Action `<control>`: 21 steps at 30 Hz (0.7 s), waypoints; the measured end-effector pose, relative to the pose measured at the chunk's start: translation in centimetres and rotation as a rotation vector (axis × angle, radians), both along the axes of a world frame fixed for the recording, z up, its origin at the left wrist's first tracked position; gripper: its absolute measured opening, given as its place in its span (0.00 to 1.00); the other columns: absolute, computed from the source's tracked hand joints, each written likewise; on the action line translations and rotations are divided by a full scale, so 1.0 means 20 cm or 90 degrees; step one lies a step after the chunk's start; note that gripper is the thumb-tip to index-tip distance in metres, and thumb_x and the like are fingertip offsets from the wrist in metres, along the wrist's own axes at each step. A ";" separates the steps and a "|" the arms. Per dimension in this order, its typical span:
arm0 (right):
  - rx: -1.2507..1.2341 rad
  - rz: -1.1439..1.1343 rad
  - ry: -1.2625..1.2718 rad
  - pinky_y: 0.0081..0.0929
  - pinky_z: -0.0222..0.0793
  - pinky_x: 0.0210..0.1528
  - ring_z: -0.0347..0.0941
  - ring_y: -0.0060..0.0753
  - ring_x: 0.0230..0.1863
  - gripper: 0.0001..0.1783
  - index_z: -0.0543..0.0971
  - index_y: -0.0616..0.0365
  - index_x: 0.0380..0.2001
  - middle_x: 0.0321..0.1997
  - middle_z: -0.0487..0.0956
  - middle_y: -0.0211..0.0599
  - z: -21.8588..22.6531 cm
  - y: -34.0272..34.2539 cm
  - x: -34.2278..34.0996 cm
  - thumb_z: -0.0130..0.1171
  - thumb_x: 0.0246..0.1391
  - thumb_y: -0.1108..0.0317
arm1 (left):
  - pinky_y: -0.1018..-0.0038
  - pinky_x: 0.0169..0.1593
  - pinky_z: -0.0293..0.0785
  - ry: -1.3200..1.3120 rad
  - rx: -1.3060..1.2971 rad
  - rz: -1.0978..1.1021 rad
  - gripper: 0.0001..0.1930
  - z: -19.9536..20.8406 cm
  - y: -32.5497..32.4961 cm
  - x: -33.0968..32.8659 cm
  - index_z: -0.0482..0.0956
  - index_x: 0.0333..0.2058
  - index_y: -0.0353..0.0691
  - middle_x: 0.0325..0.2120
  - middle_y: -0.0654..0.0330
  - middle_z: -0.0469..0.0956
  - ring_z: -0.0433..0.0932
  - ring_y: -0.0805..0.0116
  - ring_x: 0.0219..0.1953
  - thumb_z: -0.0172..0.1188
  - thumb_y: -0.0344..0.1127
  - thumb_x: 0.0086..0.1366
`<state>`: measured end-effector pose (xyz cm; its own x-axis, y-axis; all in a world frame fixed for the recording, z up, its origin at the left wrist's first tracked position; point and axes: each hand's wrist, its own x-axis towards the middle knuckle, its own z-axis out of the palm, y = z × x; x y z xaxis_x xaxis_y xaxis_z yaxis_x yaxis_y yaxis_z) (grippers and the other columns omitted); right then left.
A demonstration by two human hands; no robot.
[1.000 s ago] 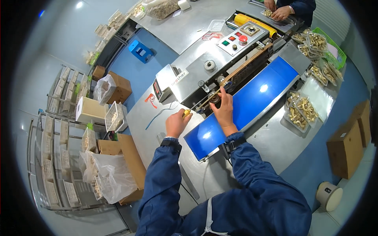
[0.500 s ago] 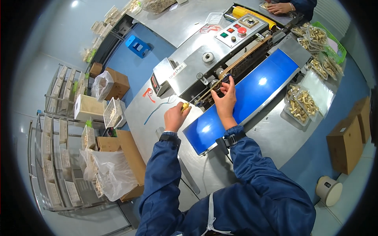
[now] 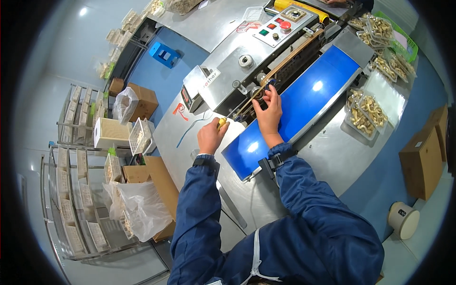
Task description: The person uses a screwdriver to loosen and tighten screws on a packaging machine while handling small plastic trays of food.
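Observation:
My left hand (image 3: 209,137) is closed round the yellow handle of a screwdriver (image 3: 222,123). Its thin shaft points toward the near end of a metal band sealing machine (image 3: 221,71). With thumb and fingertips, my right hand (image 3: 269,118) grips a small black wheel (image 3: 270,82) at the machine's side, by the brown sealing band (image 3: 289,56); the fingers partly hide the contact. Below that hand runs the machine's blue conveyor belt (image 3: 308,107), with nothing lying on it. The screwdriver's tip is too small to make out among the rollers.
Trays of mushrooms (image 3: 365,114) lie right of the belt, more beside a green basket (image 3: 407,47). A red emergency button (image 3: 285,25) tops the control panel. Cartons (image 3: 142,100), a plastic bag (image 3: 145,204) and racks (image 3: 71,199) stand left. A co-worker's hand (image 3: 335,1) shows at the top edge.
The view has shifted slightly. Both my hands stay at the machine, the left still on the screwdriver, with the right fingers slightly shifted at the wheel. The co-worker's hand has mostly left the picture.

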<state>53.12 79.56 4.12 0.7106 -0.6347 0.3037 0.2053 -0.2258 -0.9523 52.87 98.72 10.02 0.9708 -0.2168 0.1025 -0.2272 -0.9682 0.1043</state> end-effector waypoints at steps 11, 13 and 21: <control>-0.004 0.053 -0.011 0.33 0.71 0.45 0.69 0.37 0.42 0.38 0.63 0.56 0.60 0.47 0.70 0.41 0.03 0.01 -0.01 0.65 0.44 0.75 | 0.59 0.29 0.71 -0.013 0.003 -0.008 0.19 0.00 0.01 -0.01 0.76 0.31 0.43 0.21 0.50 0.78 0.78 0.48 0.26 0.59 0.55 0.60; 0.013 0.066 -0.002 0.34 0.70 0.45 0.69 0.38 0.42 0.34 0.65 0.56 0.57 0.45 0.72 0.41 0.00 0.00 -0.01 0.64 0.45 0.75 | 0.58 0.29 0.71 -0.013 0.007 -0.006 0.19 0.01 0.01 0.00 0.76 0.31 0.44 0.21 0.50 0.79 0.78 0.48 0.26 0.59 0.55 0.59; -0.019 0.058 0.040 0.33 0.71 0.45 0.69 0.41 0.44 0.28 0.69 0.59 0.52 0.44 0.72 0.41 -0.02 0.03 -0.02 0.64 0.45 0.74 | 0.59 0.28 0.71 -0.007 -0.001 -0.004 0.19 0.00 0.02 0.00 0.76 0.30 0.43 0.22 0.51 0.79 0.78 0.48 0.26 0.59 0.55 0.59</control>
<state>52.76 80.11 3.68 0.7838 -0.5572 0.2742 0.1658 -0.2378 -0.9571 52.87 99.19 9.93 0.9681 -0.2232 0.1136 -0.2350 -0.9664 0.1039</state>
